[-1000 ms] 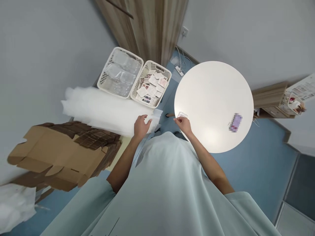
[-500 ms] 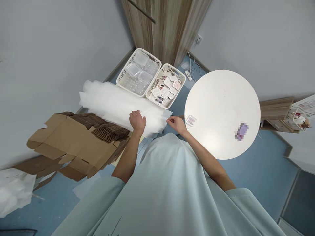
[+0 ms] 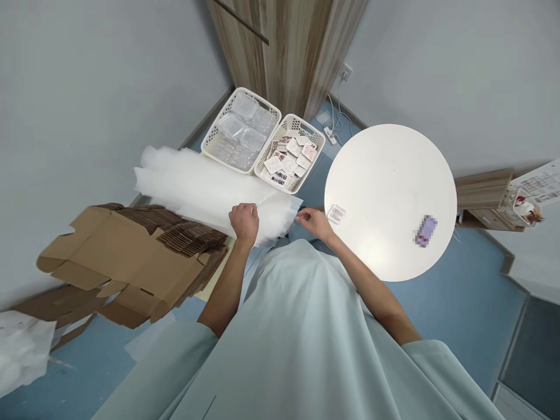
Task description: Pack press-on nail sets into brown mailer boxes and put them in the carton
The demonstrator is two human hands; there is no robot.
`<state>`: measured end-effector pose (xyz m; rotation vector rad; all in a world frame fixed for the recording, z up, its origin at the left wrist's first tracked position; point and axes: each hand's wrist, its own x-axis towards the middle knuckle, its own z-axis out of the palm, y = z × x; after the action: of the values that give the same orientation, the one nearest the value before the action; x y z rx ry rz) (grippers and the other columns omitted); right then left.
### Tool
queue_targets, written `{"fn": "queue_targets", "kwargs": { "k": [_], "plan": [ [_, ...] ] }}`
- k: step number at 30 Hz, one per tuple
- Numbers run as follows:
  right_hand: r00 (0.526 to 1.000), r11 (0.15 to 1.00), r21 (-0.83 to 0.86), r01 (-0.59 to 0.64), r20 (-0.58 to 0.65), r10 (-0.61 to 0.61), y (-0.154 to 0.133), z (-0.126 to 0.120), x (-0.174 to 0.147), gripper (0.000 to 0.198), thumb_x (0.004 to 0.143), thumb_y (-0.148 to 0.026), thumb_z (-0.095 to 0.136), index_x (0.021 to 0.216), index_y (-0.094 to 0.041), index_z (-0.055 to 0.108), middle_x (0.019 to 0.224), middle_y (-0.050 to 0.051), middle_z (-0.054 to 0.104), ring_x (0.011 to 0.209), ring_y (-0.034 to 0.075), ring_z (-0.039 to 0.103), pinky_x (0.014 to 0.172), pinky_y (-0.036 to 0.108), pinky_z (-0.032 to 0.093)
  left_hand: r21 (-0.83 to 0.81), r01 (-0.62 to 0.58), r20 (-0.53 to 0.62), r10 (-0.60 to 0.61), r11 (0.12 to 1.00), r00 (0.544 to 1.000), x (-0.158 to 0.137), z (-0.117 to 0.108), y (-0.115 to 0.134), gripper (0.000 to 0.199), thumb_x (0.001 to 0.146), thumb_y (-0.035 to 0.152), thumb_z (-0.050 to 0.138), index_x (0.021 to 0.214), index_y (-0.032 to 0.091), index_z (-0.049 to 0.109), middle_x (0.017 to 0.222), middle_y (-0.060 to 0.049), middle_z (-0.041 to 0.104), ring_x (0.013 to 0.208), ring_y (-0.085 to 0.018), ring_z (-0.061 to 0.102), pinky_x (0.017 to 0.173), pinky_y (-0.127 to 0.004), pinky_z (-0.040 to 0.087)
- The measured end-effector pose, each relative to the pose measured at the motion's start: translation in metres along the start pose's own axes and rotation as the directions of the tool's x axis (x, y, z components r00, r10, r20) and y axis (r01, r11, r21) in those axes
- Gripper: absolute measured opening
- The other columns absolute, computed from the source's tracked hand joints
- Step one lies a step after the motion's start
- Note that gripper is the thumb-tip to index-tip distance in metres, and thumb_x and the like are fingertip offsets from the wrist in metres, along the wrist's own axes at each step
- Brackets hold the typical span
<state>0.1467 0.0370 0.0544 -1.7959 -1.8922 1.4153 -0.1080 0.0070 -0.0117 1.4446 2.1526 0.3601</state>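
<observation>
A thick stack of white translucent packing sheets point(image 3: 196, 175) lies in front of me, slanting toward the right. Over its near side, my left hand point(image 3: 244, 223) is closed with the fingers curled in; whatever is in them, if anything, is hidden. At the right end of the stack my right hand point(image 3: 314, 223) pinches the edge of a sheet between thumb and fingertips. Close beyond that hand, a small clear case with pink pieces point(image 3: 336, 214) lies on the left edge of the round white table point(image 3: 389, 169).
Flattened cardboard boxes point(image 3: 122, 251) are piled at the left. A white basket of clear plastic boxes point(image 3: 206, 143) and a white basket of small cards point(image 3: 321, 140) stand behind the sheets. A blurred purple object point(image 3: 425, 231) is on the table. A power strip point(image 3: 329, 136) lies on the floor.
My left hand's fingers have curled in from a looser, more spread pose. My right hand keeps its pinch at the sheets' end. The view has shifted slightly.
</observation>
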Motion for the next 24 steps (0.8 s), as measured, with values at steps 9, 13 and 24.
{"fn": "queue_targets", "kwargs": {
  "k": [9,13,24],
  "plan": [
    [0.984,0.980,0.128,0.155,-0.107,-0.142,-0.005,-0.035,0.014,0.063,0.094,-0.064,0.070,0.142,-0.024,0.066,0.150,0.012,0.063,0.139,0.032,0.060,0.114,0.045,0.051,-0.148,-0.158,-0.109,0.143,0.976,0.984,-0.055,-0.033,0.062,0.028,0.107,0.034,0.047,0.113,0.025,0.073,0.125,-0.010,0.073,0.126,-0.031,0.060,0.113,-0.047,0.043],
    [0.986,0.973,0.171,0.157,-0.080,-0.146,0.004,-0.051,0.013,0.072,0.092,-0.074,0.067,0.144,-0.023,0.064,0.148,0.012,0.065,0.141,0.033,0.059,0.120,0.047,0.045,-0.187,-0.286,-0.100,0.271,0.940,0.957,-0.081,-0.040,0.099,0.027,0.107,0.037,0.049,0.111,0.028,0.074,0.124,-0.008,0.074,0.128,-0.031,0.061,0.115,-0.049,0.045],
    [0.991,0.893,0.430,0.136,-0.072,-0.116,0.085,-0.141,-0.048,0.053,0.087,-0.072,0.072,0.089,-0.020,0.071,0.088,0.004,0.072,0.088,0.022,0.067,0.081,0.032,0.053,-0.231,-0.613,0.012,0.632,0.756,0.775,-0.139,0.003,0.197,0.030,0.111,0.036,0.048,0.105,0.029,0.076,0.122,-0.007,0.076,0.135,-0.029,0.062,0.113,-0.051,0.048]
  ]
}}
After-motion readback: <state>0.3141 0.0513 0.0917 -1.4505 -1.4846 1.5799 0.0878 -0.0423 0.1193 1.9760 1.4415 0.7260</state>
